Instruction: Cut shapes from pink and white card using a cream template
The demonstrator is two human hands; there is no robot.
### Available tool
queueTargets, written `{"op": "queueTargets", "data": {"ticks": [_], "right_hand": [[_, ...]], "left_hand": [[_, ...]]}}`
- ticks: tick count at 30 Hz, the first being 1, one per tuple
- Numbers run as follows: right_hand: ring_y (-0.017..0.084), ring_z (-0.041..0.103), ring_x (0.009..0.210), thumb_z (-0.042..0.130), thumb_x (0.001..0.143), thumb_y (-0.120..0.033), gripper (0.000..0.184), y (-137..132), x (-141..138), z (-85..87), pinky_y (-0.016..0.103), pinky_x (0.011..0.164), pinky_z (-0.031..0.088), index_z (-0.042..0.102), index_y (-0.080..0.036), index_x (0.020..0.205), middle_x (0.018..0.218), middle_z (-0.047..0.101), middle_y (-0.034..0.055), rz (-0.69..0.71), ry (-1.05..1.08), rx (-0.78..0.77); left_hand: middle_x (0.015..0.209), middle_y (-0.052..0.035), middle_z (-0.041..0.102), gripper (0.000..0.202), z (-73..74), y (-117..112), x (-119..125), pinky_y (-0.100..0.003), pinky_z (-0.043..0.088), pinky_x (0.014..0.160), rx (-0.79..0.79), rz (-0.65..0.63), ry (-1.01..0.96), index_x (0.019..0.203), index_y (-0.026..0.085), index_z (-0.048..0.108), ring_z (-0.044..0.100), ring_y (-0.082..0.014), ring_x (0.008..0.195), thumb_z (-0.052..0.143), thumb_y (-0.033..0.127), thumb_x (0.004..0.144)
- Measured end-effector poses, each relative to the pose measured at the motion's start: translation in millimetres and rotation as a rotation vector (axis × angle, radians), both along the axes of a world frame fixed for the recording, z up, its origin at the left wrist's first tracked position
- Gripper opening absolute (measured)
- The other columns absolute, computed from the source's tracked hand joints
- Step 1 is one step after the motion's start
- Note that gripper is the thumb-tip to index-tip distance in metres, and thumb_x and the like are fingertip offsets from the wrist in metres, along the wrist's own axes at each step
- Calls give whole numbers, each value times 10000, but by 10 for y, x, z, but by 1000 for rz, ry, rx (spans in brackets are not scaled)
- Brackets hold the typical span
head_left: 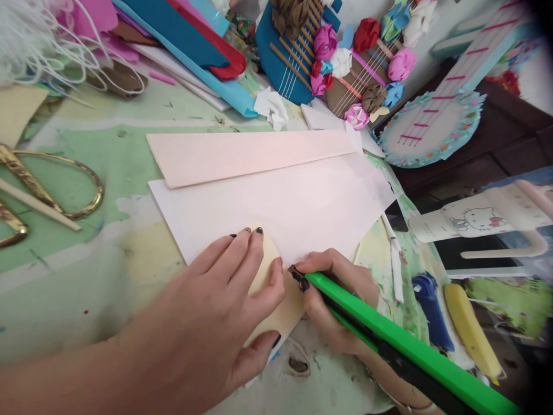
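Across stained green worktop (108, 265), pinned likely stiff cream card (287, 308), best held edgewise, under flattened left fingers (237, 252) and gripped long green-and-black tool (389, 326) in right fingers (324, 261).

On paint-stained counter (64, 288), L side: gold scissor handles (30, 177) w/ thin wooden stick (38, 204) lying across; tangled white string (34, 46) top L, nr pink paper (95, 12). Top ctr: dk blue paper (190, 43) w/ red strip (231, 66) on it, crumpled white tissue (271, 108) just beside. Behind: blue paper guitar (272, 63) & brown one w/ scrunched multicol. paper flowers (325, 41); R of those, lt-blue-edged guitar (432, 124) w/ pink strips. Far R: white tumbler (479, 218) w/ cartoon cat + handle, blue item (432, 308) & yellow item (470, 328) side by side.
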State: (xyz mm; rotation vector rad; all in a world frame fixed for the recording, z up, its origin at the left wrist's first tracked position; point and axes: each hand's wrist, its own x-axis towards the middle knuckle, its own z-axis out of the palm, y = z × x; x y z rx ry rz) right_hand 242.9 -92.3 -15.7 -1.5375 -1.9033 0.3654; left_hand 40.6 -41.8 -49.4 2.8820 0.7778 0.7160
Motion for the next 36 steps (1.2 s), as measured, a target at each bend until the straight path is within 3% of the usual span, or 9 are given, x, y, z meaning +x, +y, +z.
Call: {"op": "queueTargets", "data": {"ticks": [8,15,36], "right_hand": [[129,672,544,520,727,-88,208,35,-50,40,220,472,470,585,-225,870,678,716,-9,-44,-10,8],[106,619,529,531,723,-89,211,29,-53,-6,215,510,472,570,-228,877,682,668,-23,-7,34,60],[99,585,568,523,736,-70,246,-38,-38,-70,221,540,436,539,-232,920,711,619,-29,-11,39,15]], "left_hand": [[1317,-252,587,534,4,5,27,-564,467,969,14,5,-6,1229,153,633,552,-436,1224,548,536,866],[1312,-238,590,537,26,9,13,-561,448,981,49,-5,32,1215,158,630,557,-430,1213,514,558,876],[1344,-241,505,486,-13,7,-6,-603,433,986,22,-30,6,1210,187,597,500,-454,1238,542,527,866]]}}
